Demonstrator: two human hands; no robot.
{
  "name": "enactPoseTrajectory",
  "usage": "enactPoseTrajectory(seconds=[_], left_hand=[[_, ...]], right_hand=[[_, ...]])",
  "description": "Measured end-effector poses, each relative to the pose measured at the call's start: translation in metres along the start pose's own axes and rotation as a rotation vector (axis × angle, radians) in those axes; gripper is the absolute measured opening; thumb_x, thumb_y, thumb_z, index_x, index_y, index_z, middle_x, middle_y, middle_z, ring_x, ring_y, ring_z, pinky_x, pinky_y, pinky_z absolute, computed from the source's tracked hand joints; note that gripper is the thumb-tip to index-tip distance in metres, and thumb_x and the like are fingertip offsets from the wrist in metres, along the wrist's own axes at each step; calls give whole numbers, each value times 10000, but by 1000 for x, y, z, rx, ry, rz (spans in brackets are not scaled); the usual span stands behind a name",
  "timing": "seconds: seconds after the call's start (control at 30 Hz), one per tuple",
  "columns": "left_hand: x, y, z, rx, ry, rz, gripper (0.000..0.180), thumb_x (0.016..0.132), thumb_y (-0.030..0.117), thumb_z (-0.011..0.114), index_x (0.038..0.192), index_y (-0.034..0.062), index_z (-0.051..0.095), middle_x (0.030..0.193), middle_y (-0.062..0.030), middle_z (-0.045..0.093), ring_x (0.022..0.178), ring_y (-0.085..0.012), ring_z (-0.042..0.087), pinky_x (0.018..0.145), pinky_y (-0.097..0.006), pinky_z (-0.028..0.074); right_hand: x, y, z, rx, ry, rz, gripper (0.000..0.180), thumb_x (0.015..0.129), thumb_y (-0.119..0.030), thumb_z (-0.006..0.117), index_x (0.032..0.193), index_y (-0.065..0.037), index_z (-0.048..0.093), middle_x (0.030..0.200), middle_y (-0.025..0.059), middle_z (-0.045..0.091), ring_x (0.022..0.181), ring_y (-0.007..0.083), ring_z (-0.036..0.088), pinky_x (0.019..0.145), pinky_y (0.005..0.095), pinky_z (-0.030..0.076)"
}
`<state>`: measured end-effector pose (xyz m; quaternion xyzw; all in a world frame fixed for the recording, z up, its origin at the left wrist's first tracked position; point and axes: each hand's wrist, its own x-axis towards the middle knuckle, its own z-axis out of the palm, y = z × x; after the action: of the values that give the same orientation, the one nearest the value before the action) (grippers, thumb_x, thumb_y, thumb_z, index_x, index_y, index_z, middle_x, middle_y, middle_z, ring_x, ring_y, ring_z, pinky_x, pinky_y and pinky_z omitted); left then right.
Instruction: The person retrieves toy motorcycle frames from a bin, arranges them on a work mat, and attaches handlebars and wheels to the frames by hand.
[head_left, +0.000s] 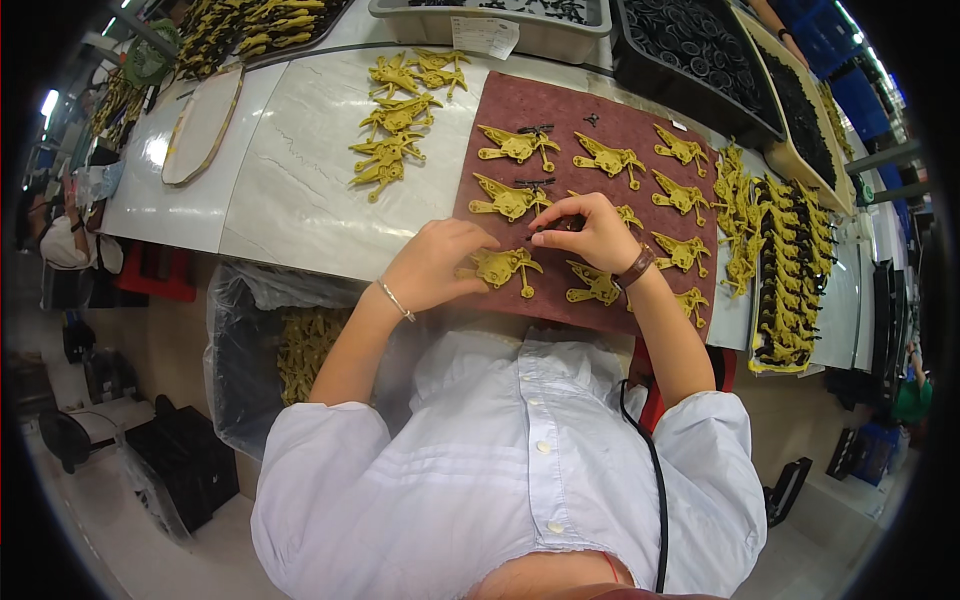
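1. Head view, nearest first: a white buttoned shirt (450,490) fills the foreground, both sleeves ending above the elbows. Left of it, below the bench edge, a clear plastic liner (235,400) surrounds more yellow molded pieces (305,355).

2. The left hand (437,268) is half curled, thumb and fingers parted at the left end of a yellow beak-shaped piece (502,268) lying on the mat's near edge; it touches the piece, but how firmly it grips I cannot tell.

3. The right hand (585,238) is nearly closed, thumb against fingers, pinching a small black part (572,223) just above that piece.

4. Judging by this pose, the step in hand is bringing black part to yellow piece; the next move calls for the left hand to steady the piece and the right fingertips to align the part.

5. Under both hands, a dark red mat (510,103) bears rows of similar pieces, two with black parts (535,183) beside them.

6. On the bench (290,150), loose yellow pieces (390,155) lie left of the mat; yellow-and-black pieces (790,270) line up at right.

7. Farthest stand a grey bin (560,28), a black bin (645,82) of black rings and a cream bin (843,195).
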<state>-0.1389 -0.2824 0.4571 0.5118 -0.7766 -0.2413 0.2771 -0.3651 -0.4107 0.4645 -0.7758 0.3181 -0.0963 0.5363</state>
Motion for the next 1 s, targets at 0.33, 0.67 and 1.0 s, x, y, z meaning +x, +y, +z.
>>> enactPoseTrajectory(seconds=[0.33,0.67,1.0], left_hand=[[-4,-1,7,45,34,2,383,668,123,747,1032,65,645,969,-89,642,932,-287,587,858,-382,444],[0,3,9,29,39,-19,371,649,70,767,999,41,649,915,-107,645,886,-304,596,799,-387,471],[-2,7,9,-41,41,-121,277,647,56,744,893,35,616,859,-115,630,893,-310,591,797,-392,477]], right_hand=[[3,7,4,194,70,-172,137,731,-77,761,804,-47,650,794,-38,595,703,57,487,658,217,410],[0,6,1,269,22,-48,228,718,-86,805,902,-20,688,755,-52,601,688,27,496,634,207,416],[14,1,11,-242,4,-311,188,749,-35,708,936,-30,720,859,115,698,773,241,654,721,317,500]])
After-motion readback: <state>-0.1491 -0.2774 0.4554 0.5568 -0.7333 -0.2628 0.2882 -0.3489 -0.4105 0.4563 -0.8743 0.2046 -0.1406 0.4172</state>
